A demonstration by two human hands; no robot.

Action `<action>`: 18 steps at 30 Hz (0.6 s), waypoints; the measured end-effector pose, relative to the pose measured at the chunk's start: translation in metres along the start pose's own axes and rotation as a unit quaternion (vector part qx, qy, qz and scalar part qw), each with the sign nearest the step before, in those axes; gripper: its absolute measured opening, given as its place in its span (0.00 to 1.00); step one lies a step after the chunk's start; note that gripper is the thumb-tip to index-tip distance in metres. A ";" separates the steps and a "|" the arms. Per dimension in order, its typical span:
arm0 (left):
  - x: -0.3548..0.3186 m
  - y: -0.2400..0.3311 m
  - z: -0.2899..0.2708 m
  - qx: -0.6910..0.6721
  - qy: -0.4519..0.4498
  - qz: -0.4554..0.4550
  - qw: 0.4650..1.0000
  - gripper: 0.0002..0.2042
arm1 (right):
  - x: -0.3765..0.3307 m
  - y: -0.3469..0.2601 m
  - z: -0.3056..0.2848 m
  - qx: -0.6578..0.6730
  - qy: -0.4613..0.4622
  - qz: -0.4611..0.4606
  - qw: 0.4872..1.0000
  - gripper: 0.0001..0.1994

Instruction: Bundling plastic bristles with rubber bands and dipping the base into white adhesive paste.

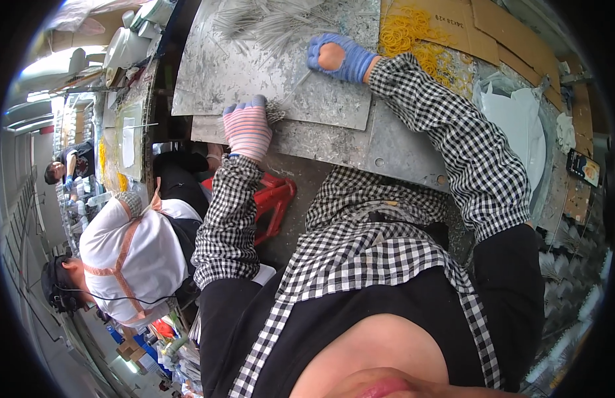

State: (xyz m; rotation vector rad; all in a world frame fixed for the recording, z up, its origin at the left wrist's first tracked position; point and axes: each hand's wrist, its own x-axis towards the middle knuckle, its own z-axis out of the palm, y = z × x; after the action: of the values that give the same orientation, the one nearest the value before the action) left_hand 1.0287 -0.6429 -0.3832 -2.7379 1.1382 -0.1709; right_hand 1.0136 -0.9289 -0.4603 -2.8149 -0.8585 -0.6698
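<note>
My left hand (246,131), in a pink-and-grey striped glove, is closed at the front edge of a grey metal sheet (208,89). Out of its right side pokes a small bundle of thin grey-clear strips (275,111). Farther right, over the same sheet, my right hand (340,58) wears a blue striped glove with an opening on the back. Its fingers are curled, and a thin strip (299,85) slants down toward the left from its fingertips; whether they grip it is hard to see. Beyond both hands lies a loose pile of thin clear strips (274,23).
Yellow rubber bands (420,40) lie heaped beside flattened cardboard (486,30) at the far right. A white sheet (513,126) and a phone (583,167) are right of my arm. A red stool (277,205) stands below the table. A co-worker (138,259) sits at left.
</note>
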 end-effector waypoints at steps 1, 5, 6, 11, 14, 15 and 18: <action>0.005 -0.001 -0.006 0.011 -0.044 -0.016 0.999 0.16 | -0.007 0.014 -0.002 -0.051 -0.012 0.015 0.999 0.08; -0.003 -0.029 -0.013 -0.402 -0.020 -0.160 0.901 0.18 | -0.021 0.023 -0.025 -0.033 -0.059 0.152 0.986 0.13; -0.005 -0.033 -0.012 -0.636 0.005 -0.171 0.753 0.17 | -0.023 0.021 -0.030 0.036 -0.036 0.206 0.977 0.15; 0.000 0.054 -0.068 -0.849 0.014 -0.054 0.525 0.19 | -0.027 -0.090 -0.130 0.346 0.115 0.275 0.889 0.49; 0.000 0.119 -0.078 -0.805 0.070 0.102 0.580 0.24 | -0.050 -0.147 -0.161 0.213 0.144 0.300 0.919 0.46; 0.003 0.140 -0.053 -0.779 0.093 0.148 0.602 0.24 | -0.062 -0.145 -0.155 0.207 0.138 0.302 0.920 0.46; 0.005 0.183 -0.032 -0.752 0.050 0.174 0.634 0.23 | -0.118 -0.156 -0.130 0.276 0.082 0.412 0.864 0.38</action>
State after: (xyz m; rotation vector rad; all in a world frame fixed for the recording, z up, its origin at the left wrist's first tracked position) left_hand 0.8999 -0.7770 -0.3890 -3.4365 2.6711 1.3097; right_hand 0.7900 -0.8894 -0.3990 -2.2170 0.2057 -0.4096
